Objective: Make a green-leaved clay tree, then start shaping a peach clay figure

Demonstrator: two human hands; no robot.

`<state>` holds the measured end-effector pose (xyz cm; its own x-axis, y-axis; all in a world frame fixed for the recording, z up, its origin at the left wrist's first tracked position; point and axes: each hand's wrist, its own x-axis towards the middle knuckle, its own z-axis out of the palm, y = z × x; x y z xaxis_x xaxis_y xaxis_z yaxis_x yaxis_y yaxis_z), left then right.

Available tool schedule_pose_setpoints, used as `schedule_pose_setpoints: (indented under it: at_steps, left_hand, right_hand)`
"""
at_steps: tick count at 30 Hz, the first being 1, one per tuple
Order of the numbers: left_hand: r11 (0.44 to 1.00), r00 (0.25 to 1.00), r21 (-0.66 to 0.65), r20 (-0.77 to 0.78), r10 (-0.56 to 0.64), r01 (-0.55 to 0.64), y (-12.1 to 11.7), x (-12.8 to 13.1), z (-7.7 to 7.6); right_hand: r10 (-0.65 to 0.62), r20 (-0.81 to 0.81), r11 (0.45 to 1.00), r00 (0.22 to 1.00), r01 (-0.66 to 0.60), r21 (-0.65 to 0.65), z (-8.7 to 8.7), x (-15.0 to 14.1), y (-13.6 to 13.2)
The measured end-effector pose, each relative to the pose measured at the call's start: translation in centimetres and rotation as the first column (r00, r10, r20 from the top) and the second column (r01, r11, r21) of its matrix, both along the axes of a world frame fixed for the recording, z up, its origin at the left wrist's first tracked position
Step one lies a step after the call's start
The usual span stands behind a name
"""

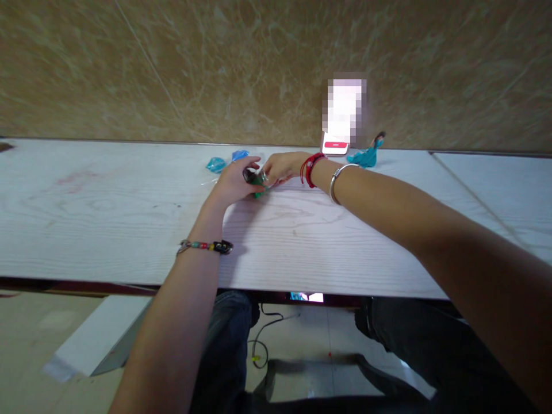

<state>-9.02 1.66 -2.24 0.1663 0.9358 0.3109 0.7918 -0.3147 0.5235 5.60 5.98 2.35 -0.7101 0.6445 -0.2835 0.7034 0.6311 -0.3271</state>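
We faced a marbled panel (215, 75), with a long white wood-grained table (107, 218) running along its foot. A phone (336, 146) stood at the table's back edge, its screen mostly pixelated. Our left hand (236, 179) and right hand (282, 167) met near that edge, left of the phone. A crumpled teal object (365, 158) lay just right of the phone. Beyond our left fingers we had a teal packet (215, 165) and a blue packet (240, 154). Between our hands sat a small green packet (257, 180) in clear film: our left thumb and fingers clasped it, while our right fingertips met its film, whether pinched on it we could not tell.
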Motion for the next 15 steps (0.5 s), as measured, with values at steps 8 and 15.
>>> schedule_pose_setpoints:
  at_steps: [8, 15]
  left_hand:
    - [1.0, 0.999, 0.01, -0.026, 0.029, -0.029, -0.06, 0.56, 0.07]
    - [1.0, 0.997, -0.002, -0.075, 0.017, -0.018, -0.27, 0.8, 0.45]
  right_hand:
    - [0.034, 0.111, 0.984, 0.993, -0.052, 0.169, 0.81, -0.72, -0.42]
    - [0.135, 0.137, 0.95, 0.981, -0.167, 0.263, 0.48, -0.54, -0.05]
